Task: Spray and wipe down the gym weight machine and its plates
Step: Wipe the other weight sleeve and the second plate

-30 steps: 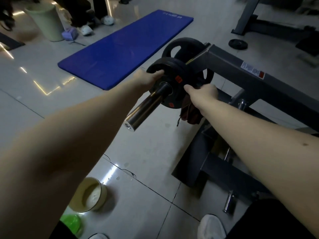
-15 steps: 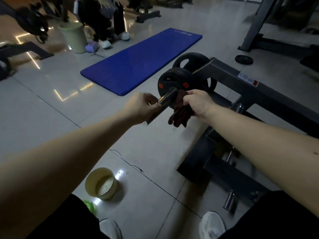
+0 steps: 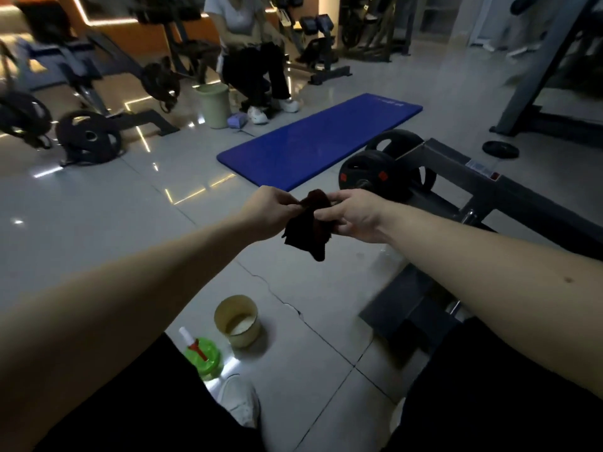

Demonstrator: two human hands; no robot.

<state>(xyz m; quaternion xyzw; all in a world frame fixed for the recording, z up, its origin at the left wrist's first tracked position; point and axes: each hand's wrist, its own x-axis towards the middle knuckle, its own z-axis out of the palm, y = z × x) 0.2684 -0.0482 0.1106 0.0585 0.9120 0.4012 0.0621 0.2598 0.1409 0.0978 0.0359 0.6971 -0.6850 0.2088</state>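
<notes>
- Left hand (image 3: 274, 212): fingers curled, pinching the upper left edge of the cloth (image 3: 308, 228).
- Right hand (image 3: 355, 216): thumb and fingers pinch the cloth's upper right edge.
- Cloth: dark red, bunched, held in the air between the two hands, with its lower corner hanging free. It touches no part of the machine (image 3: 489, 187).
- Machine: grey steel frame to the right of the hands and beyond them, running off the right edge of the view.
- Plates (image 3: 375, 172): two black ones at the machine's left end, one behind the other. The front one carries red marks. They sit just beyond the right hand's fingers, apart from the cloth.
- Bottle (image 3: 202, 353): green, with a white nozzle and a red trigger part, upright on the floor (image 3: 130, 223) by the left leg.
- Tub (image 3: 236, 321): tan and open-topped, just beside the bottle. There is something pale at the bottom, possibly liquid; the light is too dim to be sure.
- Mat (image 3: 319, 138): blue, flat on the floor, left of the plates.
- Bucket (image 3: 213, 104): pale green, far back, beside a seated person (image 3: 251, 53).
</notes>
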